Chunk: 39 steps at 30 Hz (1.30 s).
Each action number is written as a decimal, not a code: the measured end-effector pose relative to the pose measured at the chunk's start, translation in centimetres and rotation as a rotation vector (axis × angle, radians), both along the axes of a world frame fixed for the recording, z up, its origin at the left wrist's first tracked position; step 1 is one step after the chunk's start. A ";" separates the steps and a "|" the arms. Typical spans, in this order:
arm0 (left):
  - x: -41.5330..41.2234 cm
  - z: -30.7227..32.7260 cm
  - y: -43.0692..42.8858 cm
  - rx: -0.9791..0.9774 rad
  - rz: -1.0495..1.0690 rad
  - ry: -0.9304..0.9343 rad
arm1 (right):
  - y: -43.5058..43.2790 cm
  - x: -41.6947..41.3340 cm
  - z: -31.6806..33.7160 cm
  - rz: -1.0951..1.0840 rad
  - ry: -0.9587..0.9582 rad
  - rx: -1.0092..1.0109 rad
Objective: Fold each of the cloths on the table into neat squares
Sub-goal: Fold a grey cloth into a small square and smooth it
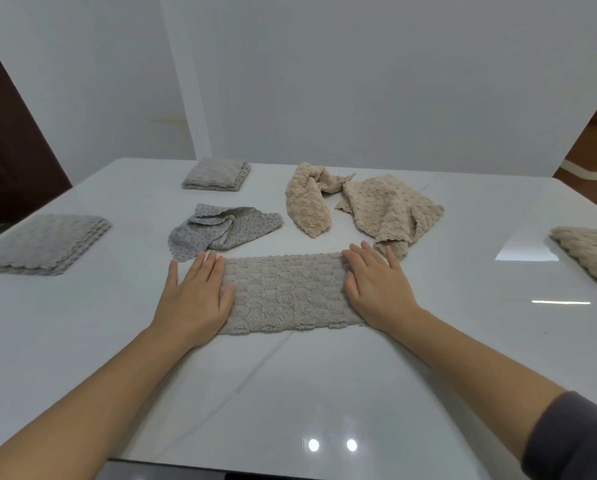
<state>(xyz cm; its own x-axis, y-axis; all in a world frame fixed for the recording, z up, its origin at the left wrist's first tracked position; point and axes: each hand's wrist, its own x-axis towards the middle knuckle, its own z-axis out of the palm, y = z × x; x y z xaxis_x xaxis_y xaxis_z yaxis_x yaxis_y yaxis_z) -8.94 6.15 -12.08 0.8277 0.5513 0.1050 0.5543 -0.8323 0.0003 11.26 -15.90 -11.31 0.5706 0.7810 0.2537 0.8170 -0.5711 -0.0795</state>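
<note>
My left hand (194,296) and right hand (376,289) press flat on the ends of a beige cloth strip (285,294) on the white table (290,382). Crumpled cloths (390,209) lie beyond; folded grey squares (42,244) sit left.

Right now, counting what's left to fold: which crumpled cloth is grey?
The grey dotted cloth just beyond the left hand; the twisted cloth and the wider cloth are beige.

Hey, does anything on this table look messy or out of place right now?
Nothing spilled or damaged. Only the grey dotted cloth, the twisted beige cloth and the rumpled beige cloth lie crumpled and unfolded.
</note>
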 end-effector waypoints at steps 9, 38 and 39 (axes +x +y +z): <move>-3.7 0.8 2.2 0.242 0.098 0.118 | -1.3 -0.1 0.9 -0.008 -0.106 -0.187; 4.9 1.4 -5.0 -0.208 -0.111 0.027 | 3.7 -2.9 1.0 0.052 0.232 -0.236; 4.7 1.4 -4.8 -0.209 -0.105 0.010 | 3.6 -2.7 1.0 0.050 0.228 -0.227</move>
<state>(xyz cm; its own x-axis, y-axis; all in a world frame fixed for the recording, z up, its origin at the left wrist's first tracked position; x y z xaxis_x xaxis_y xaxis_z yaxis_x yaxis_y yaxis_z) -4.22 1.37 -10.64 0.8822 0.4707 -0.0108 0.4652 -0.8681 0.1733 8.58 -12.25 -10.28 0.5522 0.8316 -0.0600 0.8204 -0.5548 -0.1385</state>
